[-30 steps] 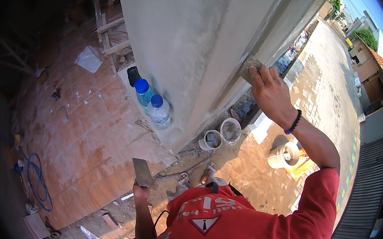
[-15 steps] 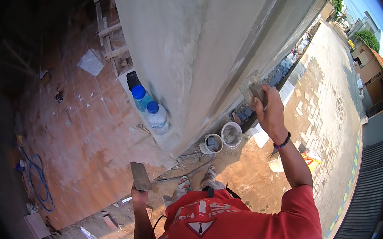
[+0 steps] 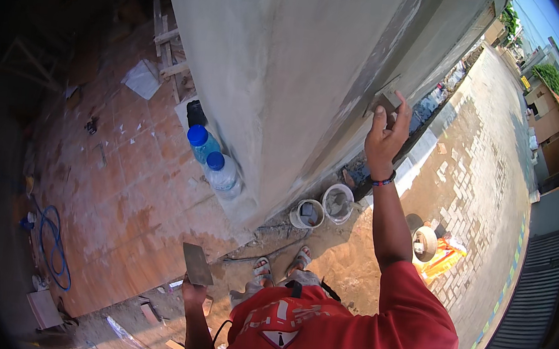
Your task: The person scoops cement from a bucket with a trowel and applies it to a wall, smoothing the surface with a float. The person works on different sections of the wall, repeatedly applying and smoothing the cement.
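Note:
My right hand [image 3: 388, 136] is raised to the grey wall [image 3: 296, 68], its fingers closed round a flat scraper [image 3: 386, 103]. The scraper's blade lies against the wall face beside a darker, damp-looking vertical strip; part of the tool is hidden by my fingers. Low at my left side, my left hand [image 3: 194, 294] grips a second tool, a rectangular grey scraper blade [image 3: 197, 265], held out over the tiled floor's edge and apart from the wall. Its handle is hidden in my hand.
Two bottles with blue caps [image 3: 223, 174] stand on a ledge at the wall's foot. Two buckets [image 3: 338, 204] sit by the wall's corner. A pale tub [image 3: 425, 242] and an orange-yellow bag [image 3: 445, 258] lie right. A blue hose [image 3: 50, 247] is coiled left; wooden framing [image 3: 165, 35] leans behind.
My right hand has moved up and slightly left along the wall with its scraper. The left hand and its blade have shifted slightly down and left in view. The view has tilted slightly.

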`<act>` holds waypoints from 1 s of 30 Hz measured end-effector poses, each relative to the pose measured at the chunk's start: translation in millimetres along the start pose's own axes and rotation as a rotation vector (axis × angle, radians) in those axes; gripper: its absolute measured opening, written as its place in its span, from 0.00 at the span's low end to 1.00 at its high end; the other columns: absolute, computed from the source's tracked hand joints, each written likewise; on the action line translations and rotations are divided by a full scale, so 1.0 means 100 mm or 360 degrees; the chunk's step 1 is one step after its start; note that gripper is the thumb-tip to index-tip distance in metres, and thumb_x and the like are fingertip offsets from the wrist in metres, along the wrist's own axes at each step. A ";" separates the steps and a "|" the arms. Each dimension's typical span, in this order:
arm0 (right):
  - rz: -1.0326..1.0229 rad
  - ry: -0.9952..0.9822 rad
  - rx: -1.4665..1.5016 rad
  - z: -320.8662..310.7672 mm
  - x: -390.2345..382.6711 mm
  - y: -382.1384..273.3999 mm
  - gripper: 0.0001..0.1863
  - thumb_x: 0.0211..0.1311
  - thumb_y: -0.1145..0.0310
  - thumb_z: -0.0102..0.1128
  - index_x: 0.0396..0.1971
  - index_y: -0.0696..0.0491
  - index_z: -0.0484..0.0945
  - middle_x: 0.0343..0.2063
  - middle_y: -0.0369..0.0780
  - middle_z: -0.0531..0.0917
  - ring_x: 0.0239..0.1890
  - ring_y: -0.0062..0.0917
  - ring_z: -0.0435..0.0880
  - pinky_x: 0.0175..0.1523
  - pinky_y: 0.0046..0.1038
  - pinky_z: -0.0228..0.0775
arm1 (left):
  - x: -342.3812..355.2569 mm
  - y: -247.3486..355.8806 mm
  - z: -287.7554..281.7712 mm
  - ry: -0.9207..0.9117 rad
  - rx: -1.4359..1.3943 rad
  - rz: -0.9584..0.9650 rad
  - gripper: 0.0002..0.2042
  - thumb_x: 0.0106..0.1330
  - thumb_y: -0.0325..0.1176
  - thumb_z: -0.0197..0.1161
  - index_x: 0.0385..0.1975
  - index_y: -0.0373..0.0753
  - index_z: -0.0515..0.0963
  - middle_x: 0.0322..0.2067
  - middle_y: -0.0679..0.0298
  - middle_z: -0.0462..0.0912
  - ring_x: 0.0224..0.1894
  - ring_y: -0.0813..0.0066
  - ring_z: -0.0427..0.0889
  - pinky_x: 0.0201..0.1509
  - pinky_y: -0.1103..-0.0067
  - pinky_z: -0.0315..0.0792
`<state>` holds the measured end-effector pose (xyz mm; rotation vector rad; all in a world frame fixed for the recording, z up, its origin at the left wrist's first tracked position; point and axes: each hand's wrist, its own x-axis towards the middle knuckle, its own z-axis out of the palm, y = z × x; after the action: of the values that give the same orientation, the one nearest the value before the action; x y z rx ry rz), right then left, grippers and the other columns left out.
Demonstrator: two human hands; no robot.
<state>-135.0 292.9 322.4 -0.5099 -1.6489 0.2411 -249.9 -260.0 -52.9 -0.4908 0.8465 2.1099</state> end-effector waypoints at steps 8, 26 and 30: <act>0.0387 -0.0037 0.0406 -0.19 0.10 -0.20 0.21 0.63 0.73 0.57 0.55 0.59 0.71 0.40 0.40 0.76 0.38 0.19 0.79 0.35 0.18 0.73 | -0.08 -0.01 0.02 0.0069 -0.0105 -0.0012 0.15 0.71 0.37 0.45 0.49 0.39 0.75 0.48 0.60 0.81 0.50 0.63 0.79 0.52 0.67 0.74; 0.0473 0.0103 0.0265 0.11 -0.44 0.00 0.22 0.59 0.73 0.58 0.54 0.59 0.71 0.38 0.47 0.79 0.36 0.25 0.79 0.38 0.25 0.71 | 0.07 0.28 0.24 0.0105 0.0072 -0.0100 0.16 0.71 0.40 0.45 0.47 0.40 0.75 0.45 0.60 0.81 0.45 0.63 0.81 0.46 0.67 0.77; 0.0888 -0.0167 0.0301 -0.01 -1.04 0.41 0.22 0.63 0.72 0.55 0.58 0.57 0.69 0.42 0.40 0.79 0.42 0.19 0.77 0.48 0.22 0.71 | -0.08 0.30 0.44 0.0087 0.0192 -0.0067 0.13 0.68 0.38 0.49 0.46 0.40 0.76 0.45 0.62 0.82 0.44 0.66 0.82 0.42 0.69 0.78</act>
<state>-119.0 281.3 212.1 -0.8156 -1.5349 0.8383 -270.9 -246.9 -5.4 -0.5002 0.9803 2.0016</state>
